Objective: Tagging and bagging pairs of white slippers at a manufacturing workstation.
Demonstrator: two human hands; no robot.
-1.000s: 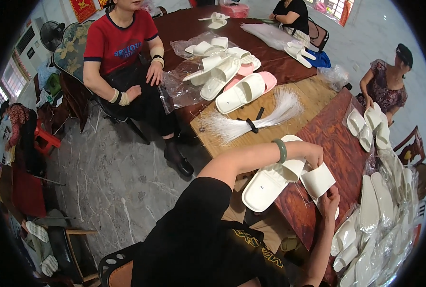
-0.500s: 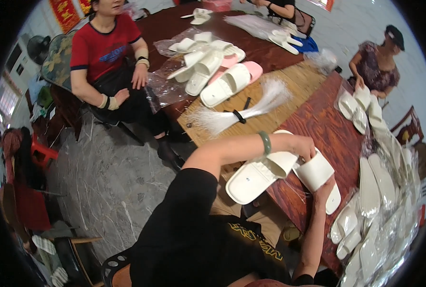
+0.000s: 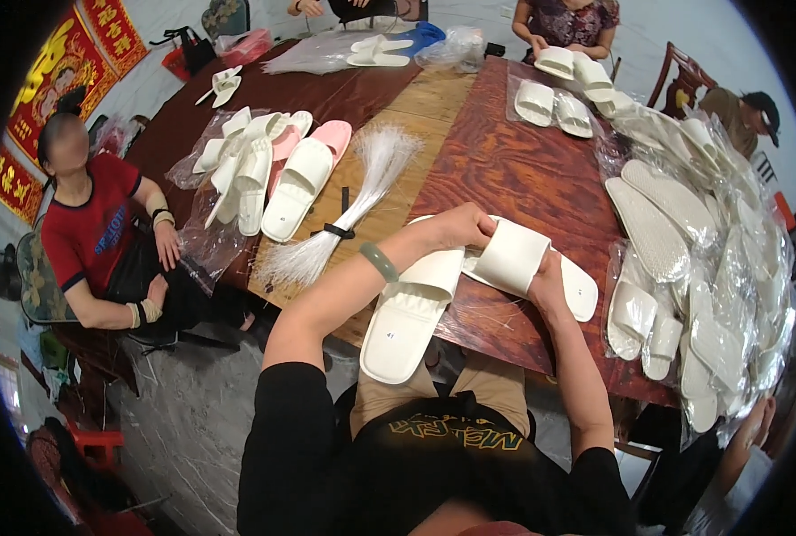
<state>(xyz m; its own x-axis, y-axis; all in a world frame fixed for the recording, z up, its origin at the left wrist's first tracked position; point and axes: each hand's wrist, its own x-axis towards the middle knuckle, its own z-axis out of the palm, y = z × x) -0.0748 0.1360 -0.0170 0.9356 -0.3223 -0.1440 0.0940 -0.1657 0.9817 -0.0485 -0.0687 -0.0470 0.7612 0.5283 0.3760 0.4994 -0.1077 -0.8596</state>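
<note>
A white slide slipper (image 3: 516,256) lies at an angle between my hands, above the table's near edge. My left hand (image 3: 463,229) is closed, its fingers pinched at the left edge of the strap; whether a thread is in them is too small to see. My right hand (image 3: 548,282) grips the slipper from the other side, its fingers partly hidden at the strap. Under my left forearm, a second white slide slipper (image 3: 396,338) juts over the table edge toward my lap. A black-tied bundle of white fibre strands (image 3: 358,198) lies beyond my left forearm.
White and pink slippers (image 3: 301,189) are piled left of the bundle. Many plastic-wrapped white slippers (image 3: 655,214) cover the table's right side. A person in a red shirt (image 3: 99,228) sits at the left; another person (image 3: 569,25) handles slippers at the far side of the reddish wooden table (image 3: 487,134).
My view has swung round, so the table and slippers sit further left and more upright in it. Both my hands stay at the same slipper.
</note>
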